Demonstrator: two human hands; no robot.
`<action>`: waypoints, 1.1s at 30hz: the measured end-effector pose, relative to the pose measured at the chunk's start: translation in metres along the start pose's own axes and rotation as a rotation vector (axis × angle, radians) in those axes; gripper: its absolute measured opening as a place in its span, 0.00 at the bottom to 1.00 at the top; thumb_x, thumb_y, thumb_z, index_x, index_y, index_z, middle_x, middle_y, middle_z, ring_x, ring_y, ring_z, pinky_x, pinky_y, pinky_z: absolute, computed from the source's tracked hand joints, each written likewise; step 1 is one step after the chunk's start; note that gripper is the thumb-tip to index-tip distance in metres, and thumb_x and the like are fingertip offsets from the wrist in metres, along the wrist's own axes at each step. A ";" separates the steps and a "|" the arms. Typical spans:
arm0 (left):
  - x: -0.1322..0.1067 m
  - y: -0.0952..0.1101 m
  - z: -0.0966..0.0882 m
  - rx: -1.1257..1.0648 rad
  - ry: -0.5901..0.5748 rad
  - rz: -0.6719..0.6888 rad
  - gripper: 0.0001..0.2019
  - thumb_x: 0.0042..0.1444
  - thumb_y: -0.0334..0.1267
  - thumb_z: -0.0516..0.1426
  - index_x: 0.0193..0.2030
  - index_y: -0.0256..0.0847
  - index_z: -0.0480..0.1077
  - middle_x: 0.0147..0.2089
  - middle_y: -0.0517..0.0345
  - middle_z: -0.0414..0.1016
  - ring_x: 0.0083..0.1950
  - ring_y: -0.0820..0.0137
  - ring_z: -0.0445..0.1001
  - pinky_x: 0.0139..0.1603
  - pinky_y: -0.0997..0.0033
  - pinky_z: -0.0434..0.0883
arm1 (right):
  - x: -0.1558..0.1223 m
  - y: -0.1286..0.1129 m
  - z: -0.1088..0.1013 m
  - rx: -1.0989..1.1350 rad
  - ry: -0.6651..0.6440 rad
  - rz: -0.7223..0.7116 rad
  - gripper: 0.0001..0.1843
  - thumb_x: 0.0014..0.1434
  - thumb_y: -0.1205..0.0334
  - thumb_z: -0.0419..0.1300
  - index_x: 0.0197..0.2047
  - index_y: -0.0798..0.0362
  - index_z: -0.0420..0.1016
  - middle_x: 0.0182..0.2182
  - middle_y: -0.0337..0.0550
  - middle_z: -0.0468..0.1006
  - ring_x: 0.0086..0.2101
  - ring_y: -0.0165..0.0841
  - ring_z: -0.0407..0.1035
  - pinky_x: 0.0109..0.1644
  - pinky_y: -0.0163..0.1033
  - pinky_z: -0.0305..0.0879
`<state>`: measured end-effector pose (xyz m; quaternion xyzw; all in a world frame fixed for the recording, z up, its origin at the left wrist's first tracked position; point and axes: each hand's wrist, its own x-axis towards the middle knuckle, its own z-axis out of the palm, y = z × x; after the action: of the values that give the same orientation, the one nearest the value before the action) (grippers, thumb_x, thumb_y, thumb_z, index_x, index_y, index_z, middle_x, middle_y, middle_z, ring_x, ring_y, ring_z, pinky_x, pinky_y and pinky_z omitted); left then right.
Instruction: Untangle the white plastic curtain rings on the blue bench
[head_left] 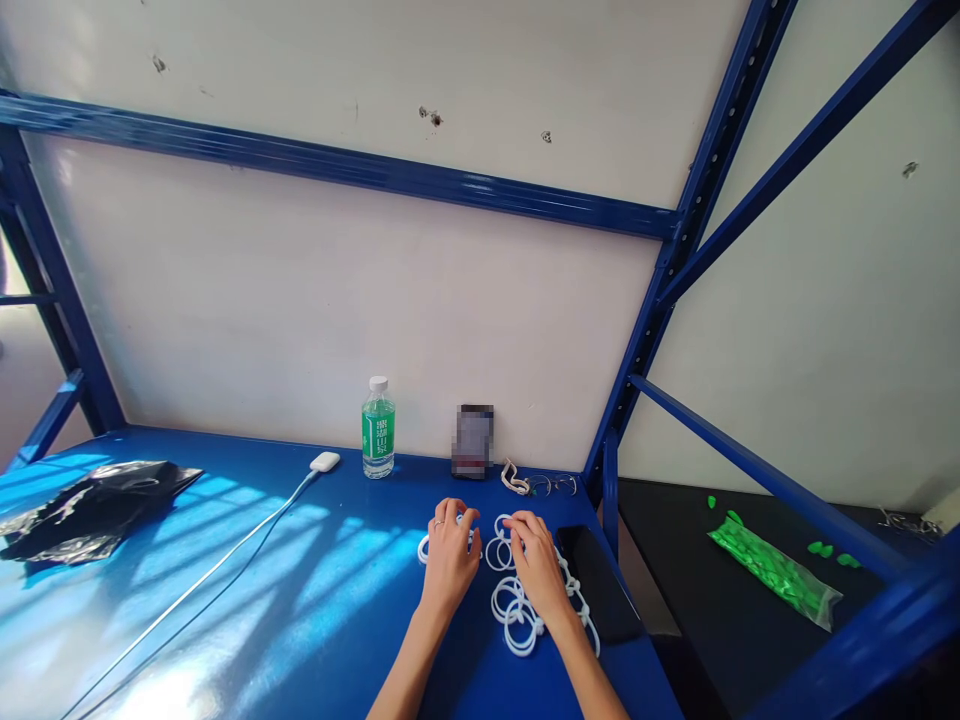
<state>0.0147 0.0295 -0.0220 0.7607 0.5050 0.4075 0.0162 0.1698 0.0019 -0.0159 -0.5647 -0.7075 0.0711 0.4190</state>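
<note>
My left hand (452, 555) is closed over white plastic rings, with fingers curled and thumb bent inward. Part of one white ring (422, 549) shows past its left side; the rest is covered by the hand. Beside it, my right hand (531, 558) is closed, its fingertips on the upper edge of another white ring (498, 553). Several more linked-looking white rings (517, 615) lie on the blue tabletop (330, 620) below my right hand, and some run along the right side of that wrist. How the rings join cannot be made out.
A black phone (600, 590) lies to the right. Behind are a water bottle (379, 430), a pixelated upright device (472, 442) and eyeglasses (553, 486). A white charger (325, 462) with cable and a black plastic bag (90, 510) lie left. Blue posts (637, 360) frame the table.
</note>
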 end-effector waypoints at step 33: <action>0.010 0.009 -0.010 -0.605 -0.102 -0.188 0.20 0.57 0.51 0.51 0.24 0.39 0.74 0.25 0.54 0.72 0.30 0.66 0.68 0.34 0.68 0.61 | 0.004 -0.014 -0.002 0.769 -0.227 0.186 0.21 0.57 0.43 0.58 0.32 0.54 0.75 0.32 0.41 0.71 0.33 0.32 0.63 0.36 0.34 0.59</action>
<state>0.0167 0.0291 -0.0048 0.6907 0.4276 0.4972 0.3047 0.1603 0.0000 -0.0047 -0.4168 -0.6170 0.4298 0.5108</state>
